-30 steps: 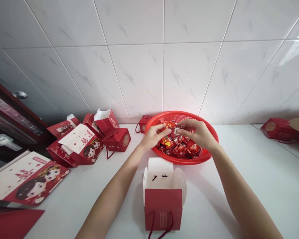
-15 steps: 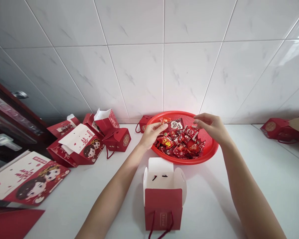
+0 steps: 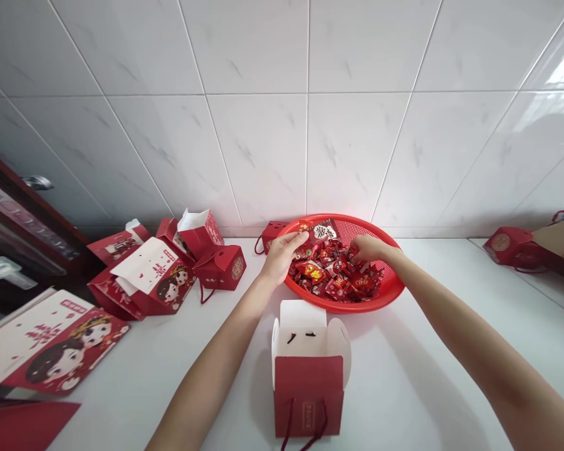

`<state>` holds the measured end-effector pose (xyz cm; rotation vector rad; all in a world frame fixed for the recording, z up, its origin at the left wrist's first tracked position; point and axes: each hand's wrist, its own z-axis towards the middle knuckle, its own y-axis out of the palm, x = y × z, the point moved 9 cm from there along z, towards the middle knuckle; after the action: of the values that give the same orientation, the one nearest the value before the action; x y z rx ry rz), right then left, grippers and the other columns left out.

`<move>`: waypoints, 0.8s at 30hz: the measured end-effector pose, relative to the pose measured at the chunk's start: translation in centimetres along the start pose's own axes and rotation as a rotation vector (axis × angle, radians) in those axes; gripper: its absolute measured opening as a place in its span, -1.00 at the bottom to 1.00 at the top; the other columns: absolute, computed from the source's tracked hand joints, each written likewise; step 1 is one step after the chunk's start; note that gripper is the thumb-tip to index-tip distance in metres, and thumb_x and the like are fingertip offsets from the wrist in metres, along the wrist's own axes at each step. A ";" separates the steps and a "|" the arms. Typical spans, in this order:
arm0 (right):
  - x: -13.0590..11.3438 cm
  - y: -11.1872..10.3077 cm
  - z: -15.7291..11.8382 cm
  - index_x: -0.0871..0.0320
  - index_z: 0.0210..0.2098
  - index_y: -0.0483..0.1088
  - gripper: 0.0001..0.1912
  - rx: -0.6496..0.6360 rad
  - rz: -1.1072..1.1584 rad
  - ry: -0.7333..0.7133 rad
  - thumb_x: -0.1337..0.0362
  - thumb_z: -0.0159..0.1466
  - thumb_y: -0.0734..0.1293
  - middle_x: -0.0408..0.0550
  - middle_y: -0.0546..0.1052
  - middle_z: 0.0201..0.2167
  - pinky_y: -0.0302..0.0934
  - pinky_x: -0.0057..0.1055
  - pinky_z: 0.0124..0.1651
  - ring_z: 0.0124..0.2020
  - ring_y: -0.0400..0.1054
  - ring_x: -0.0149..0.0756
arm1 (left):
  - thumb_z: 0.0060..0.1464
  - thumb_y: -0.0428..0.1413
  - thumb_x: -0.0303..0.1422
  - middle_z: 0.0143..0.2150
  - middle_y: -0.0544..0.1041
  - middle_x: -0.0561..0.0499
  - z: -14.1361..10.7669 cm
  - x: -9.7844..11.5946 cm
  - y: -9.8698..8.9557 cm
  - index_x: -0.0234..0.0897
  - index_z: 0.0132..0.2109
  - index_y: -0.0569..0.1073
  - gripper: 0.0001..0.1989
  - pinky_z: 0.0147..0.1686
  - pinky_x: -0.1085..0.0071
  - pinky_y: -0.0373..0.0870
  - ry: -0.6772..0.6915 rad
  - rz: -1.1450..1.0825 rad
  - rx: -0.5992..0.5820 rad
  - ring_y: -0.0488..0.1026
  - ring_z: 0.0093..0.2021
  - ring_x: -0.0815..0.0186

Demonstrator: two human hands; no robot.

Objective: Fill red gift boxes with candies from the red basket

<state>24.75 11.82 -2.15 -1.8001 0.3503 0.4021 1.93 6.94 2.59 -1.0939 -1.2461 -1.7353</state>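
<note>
My left hand is at the near-left rim of a red plastic basket. Its thumb and fingers are closed on a dark red candy packet with a white label. Orange and red wrappers show beside that packet, and I cannot tell whether they are in the hand too. Inside the basket, my right hand has its fingers bent down and drawn together among the wrapped candies; what lies between the fingertips is hidden. In front of the basket stands an open red gift box with white inner flaps and a cord handle.
Several red and white gift boxes stand on the left of the white table, with a flatter printed box nearer me. A small red box sits behind the basket. More boxes are at the far right. Tiled wall behind.
My right hand has moved down and left from above the basket into the candies. My left hand keeps the packet, which has shifted slightly left.
</note>
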 end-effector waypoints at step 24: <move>-5.5 -3.7 -9.7 0.08 -0.06 0.49 -0.48 0.267 1.070 -0.368 -0.02 0.08 0.57 -0.14 0.61 -0.35 0.42 -0.31 -0.37 -0.43 0.52 -0.26 | -0.07 0.39 -0.27 -0.30 0.67 0.05 0.3 -0.7 -0.5 -0.25 -0.25 0.60 -0.76 -0.25 0.44 0.52 -0.153 -0.254 -0.042 0.57 -0.33 0.36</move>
<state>22.35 3.56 5.86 -1.1123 1.0402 1.3333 1.87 7.42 1.79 -1.1510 -1.5044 -1.9004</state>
